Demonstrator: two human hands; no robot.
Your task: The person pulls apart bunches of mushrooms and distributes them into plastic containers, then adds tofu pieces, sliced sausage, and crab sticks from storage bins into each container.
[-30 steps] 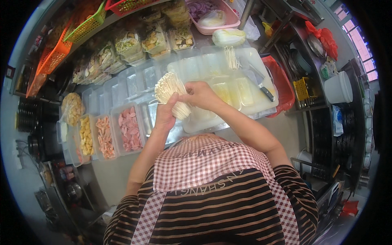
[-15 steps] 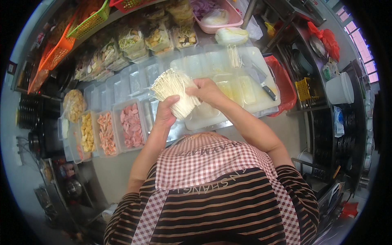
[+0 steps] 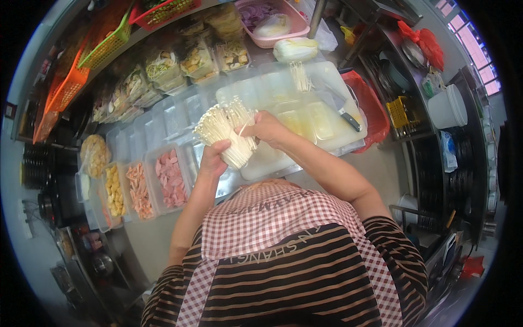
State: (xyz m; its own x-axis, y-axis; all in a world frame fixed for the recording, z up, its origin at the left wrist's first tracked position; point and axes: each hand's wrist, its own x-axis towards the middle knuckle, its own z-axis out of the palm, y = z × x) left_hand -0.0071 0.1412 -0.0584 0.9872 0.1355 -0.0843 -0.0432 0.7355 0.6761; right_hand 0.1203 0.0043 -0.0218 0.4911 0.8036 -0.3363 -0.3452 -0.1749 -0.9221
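A thick bunch of white enoki mushrooms (image 3: 220, 128) is held up in front of me, over the near left end of the white cutting board (image 3: 261, 168). My left hand (image 3: 214, 155) is closed round its lower left side, thumb on top. At its right side my right hand (image 3: 265, 129) is closed on a smaller clump, which parts a little from the main bunch at the tips. A small clump of enoki (image 3: 300, 77) lies at the board's far edge. On the board's right lies a knife (image 3: 350, 120) with a black handle. Clear plastic containers (image 3: 291, 125) stand on the board.
To the left stand bins of pink sliced sausage (image 3: 172, 180), orange sticks (image 3: 140, 191) and yellow pieces (image 3: 114, 188). Filled vegetable boxes (image 3: 197, 60) line the back. A napa cabbage (image 3: 296, 50) lies near a pink basket (image 3: 298, 27). A red bag-lined bin (image 3: 376, 117) stands at the right.
The mushroom tips have spread, and a clump at the right now stands partly apart from the bunch. Both hands sit slightly further left in view, as the whole view has shifted.
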